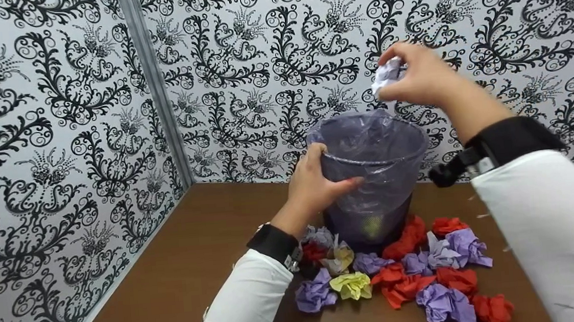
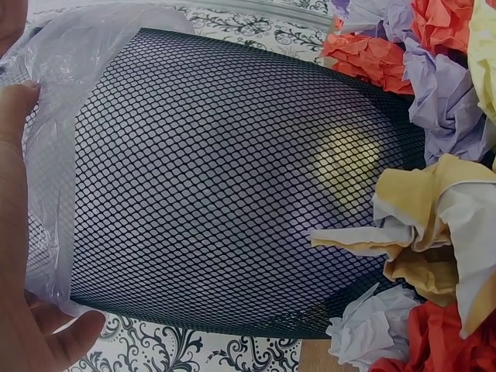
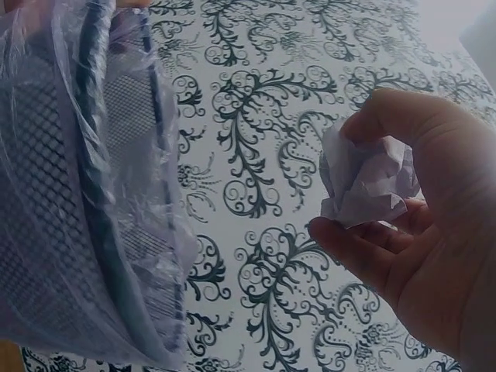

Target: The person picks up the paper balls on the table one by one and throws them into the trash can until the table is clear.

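A black mesh waste bin point(image 1: 371, 195) lined with a clear plastic bag point(image 1: 367, 139) stands on the brown table point(image 1: 188, 271). My left hand point(image 1: 314, 184) grips the bin's rim and side, fingers curled over the bag; in the left wrist view the mesh point(image 2: 217, 194) fills the frame with my palm point(image 2: 23, 294) at its edge. A yellowish ball shows through the mesh point(image 2: 345, 159). My right hand point(image 1: 413, 74) pinches a crumpled white-lilac paper ball point(image 1: 386, 74) above the bin's mouth, just to its right. The right wrist view shows the ball point(image 3: 368, 182) held in the fingertips beside the bin point(image 3: 85, 178).
Several crumpled paper balls, red point(image 1: 404, 287), purple point(image 1: 315, 293) and yellow point(image 1: 352, 285), lie on the table around the bin's front. Patterned black-and-white walls point(image 1: 58, 122) close in the left and back. Bare table stretches to the left of the bin.
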Tool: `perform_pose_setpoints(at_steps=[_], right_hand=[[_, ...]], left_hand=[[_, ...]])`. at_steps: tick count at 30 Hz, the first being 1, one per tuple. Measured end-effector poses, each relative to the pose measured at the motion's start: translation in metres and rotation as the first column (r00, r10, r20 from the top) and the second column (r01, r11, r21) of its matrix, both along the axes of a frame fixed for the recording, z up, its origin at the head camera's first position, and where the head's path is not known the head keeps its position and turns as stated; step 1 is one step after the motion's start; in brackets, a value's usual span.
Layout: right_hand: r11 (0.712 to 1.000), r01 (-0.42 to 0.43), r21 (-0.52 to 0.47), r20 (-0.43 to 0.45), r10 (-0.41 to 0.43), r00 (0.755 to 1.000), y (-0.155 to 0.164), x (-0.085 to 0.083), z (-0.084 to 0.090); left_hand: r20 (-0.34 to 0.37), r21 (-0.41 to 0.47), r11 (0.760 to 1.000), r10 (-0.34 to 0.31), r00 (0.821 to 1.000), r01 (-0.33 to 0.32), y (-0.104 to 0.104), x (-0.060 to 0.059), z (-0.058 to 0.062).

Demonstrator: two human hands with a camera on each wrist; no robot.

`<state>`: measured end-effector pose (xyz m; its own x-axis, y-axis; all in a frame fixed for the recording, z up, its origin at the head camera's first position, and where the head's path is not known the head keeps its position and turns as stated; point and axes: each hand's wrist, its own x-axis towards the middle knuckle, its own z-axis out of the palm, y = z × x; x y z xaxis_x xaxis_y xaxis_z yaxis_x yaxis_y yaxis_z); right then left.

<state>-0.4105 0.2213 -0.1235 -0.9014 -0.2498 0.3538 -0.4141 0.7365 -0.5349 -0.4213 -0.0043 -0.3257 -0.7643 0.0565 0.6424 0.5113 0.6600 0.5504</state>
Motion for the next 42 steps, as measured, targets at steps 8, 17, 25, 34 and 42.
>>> perform_pose_setpoints(at_steps=[8, 17, 25, 34, 42], right_hand=[[0.996, -0.054, 0.067, 0.091, 0.047, 0.995, -0.021, -0.018, -0.028], [0.955, -0.141, 0.263, 0.167, 0.099, 0.981, -0.028, -0.031, -0.066], [0.916, -0.168, 0.364, 0.156, 0.118, 0.981, -0.032, -0.036, -0.079], [0.898, -0.213, 0.385, 0.184, 0.151, 0.971, -0.03, -0.027, -0.08], [0.913, -0.186, 0.364, 0.131, 0.147, 0.98, -0.01, -0.009, -0.066]], left_hand=[[0.013, 0.013, 1.0, -0.013, 1.0, 0.013, 0.0, 0.002, 0.0], [-0.008, -0.02, 1.0, 0.006, 1.0, -0.007, 0.0, 0.001, 0.0], [-0.022, -0.023, 1.0, 0.018, 1.0, -0.019, 0.0, 0.0, 0.0], [-0.038, -0.023, 1.0, 0.013, 0.999, -0.013, -0.001, 0.0, 0.0], [-0.027, -0.017, 1.0, 0.005, 1.0, -0.006, -0.001, -0.001, -0.001]])
